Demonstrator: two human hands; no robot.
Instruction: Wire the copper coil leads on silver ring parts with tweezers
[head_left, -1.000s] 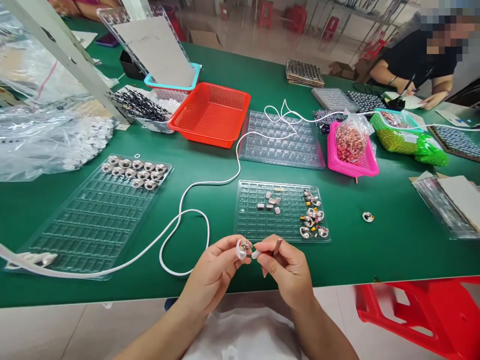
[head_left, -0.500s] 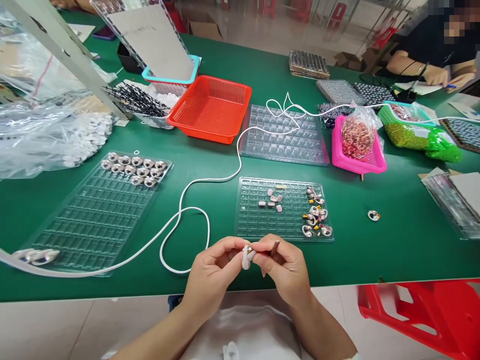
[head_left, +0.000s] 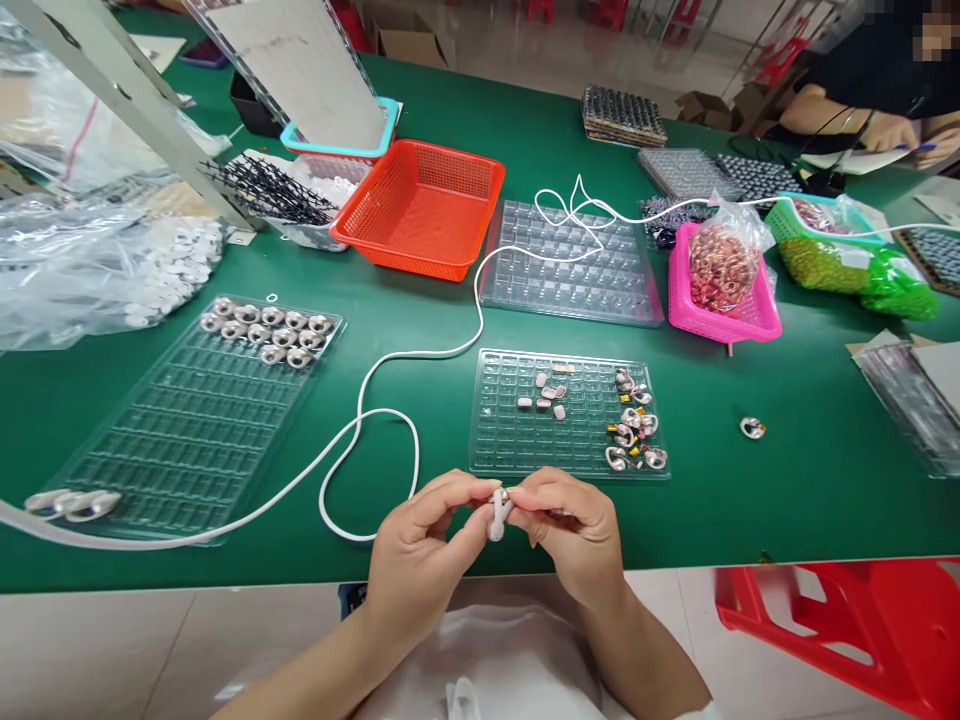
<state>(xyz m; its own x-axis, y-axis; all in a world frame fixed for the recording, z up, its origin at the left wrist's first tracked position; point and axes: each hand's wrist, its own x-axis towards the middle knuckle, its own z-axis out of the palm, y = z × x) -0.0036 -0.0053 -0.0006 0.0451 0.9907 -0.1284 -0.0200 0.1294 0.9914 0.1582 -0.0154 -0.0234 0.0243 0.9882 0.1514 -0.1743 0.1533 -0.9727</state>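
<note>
My left hand (head_left: 429, 548) pinches a small white and silver clip-shaped earbud (head_left: 496, 516) between thumb and fingertips, above the front of the bench. From the other side my right hand (head_left: 574, 532) is closed on the same earbud, its thumb and forefinger pressed against the right end. The brown stick seen earlier in my right palm is mostly hidden now. Just beyond both hands lies a clear compartment tray (head_left: 517, 445). On it are several small pale caps (head_left: 544, 404) and, at its right side, several open earbuds (head_left: 632, 425) with orange strips.
A larger clear tray (head_left: 187, 420) at left holds silver earbud parts (head_left: 274, 337). A white cable (head_left: 364, 440) winds across the green bench. Behind stand a red basket (head_left: 420, 215) and a pink basket (head_left: 724, 300). One loose earbud (head_left: 752, 428) lies right. A co-worker (head_left: 877, 100) sits opposite.
My hands have come together: the small white cap in my right fingers has met the earbud, which has turned in my left hand. The brown stick has dropped from sight.
</note>
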